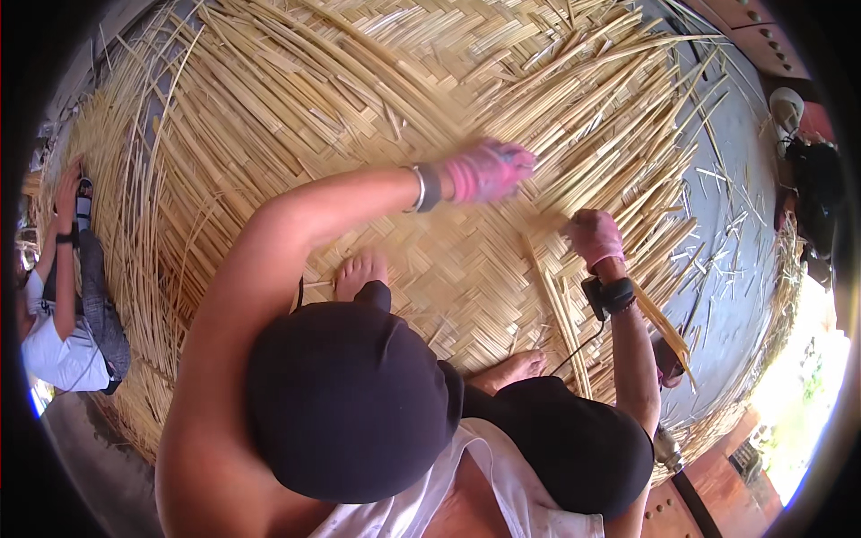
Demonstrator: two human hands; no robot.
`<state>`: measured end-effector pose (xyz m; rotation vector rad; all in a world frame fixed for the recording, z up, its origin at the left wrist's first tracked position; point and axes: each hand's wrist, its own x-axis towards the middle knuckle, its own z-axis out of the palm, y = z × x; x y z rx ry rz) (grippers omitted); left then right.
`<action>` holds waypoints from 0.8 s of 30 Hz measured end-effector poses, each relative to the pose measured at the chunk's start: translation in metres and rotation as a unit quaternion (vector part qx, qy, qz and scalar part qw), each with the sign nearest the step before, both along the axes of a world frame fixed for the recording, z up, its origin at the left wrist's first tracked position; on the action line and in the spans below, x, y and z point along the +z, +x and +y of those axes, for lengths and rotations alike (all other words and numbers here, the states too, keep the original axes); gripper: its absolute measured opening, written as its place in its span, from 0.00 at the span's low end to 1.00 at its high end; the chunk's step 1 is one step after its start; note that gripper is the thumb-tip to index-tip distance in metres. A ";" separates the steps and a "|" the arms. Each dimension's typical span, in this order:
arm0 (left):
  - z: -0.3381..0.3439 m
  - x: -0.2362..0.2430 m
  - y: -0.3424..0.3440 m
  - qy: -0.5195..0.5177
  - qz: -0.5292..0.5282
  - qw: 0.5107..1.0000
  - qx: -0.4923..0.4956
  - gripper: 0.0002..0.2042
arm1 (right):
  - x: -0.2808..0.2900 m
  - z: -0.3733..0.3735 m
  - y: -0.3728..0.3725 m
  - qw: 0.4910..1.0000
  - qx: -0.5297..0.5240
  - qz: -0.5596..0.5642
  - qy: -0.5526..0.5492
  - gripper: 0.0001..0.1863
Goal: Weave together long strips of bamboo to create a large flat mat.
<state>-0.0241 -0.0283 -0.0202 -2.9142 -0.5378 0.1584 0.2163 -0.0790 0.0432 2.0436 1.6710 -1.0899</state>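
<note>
My left hand, in a pink glove, is over the woven straw-coloured mat at upper middle; its fingers are blurred. My right hand, also gloved, is closed at the mat's right part, with blurred strips around its fingers; what it grips is unclear. Loose split strips run down-right beside my right wrist. Long, narrow strips fan out across the weave on both sides. My bare left foot and right foot rest on the mat.
Another person in a white top sits at the far left, a hand on the strips. A grey surface with scattered slivers borders the mat at right. Dark objects and a reddish riveted beam stand along the right edge.
</note>
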 end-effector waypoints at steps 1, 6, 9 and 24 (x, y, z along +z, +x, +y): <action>-0.015 -0.003 -0.002 -0.093 -0.069 0.991 0.061 0.23 | -0.004 -0.007 -0.004 0.997 0.044 -0.031 0.058 0.10; -0.027 -0.012 -0.002 -0.217 -0.135 0.958 0.129 0.28 | -0.010 -0.028 0.001 0.989 0.007 -0.013 0.147 0.12; -0.024 -0.009 0.005 -0.227 -0.169 0.949 0.136 0.24 | 0.010 -0.053 0.038 0.995 -0.018 -0.038 0.088 0.17; -0.034 0.017 0.128 -0.355 -0.133 0.910 0.168 0.12 | 0.007 -0.080 0.069 0.930 0.024 0.104 0.353 0.08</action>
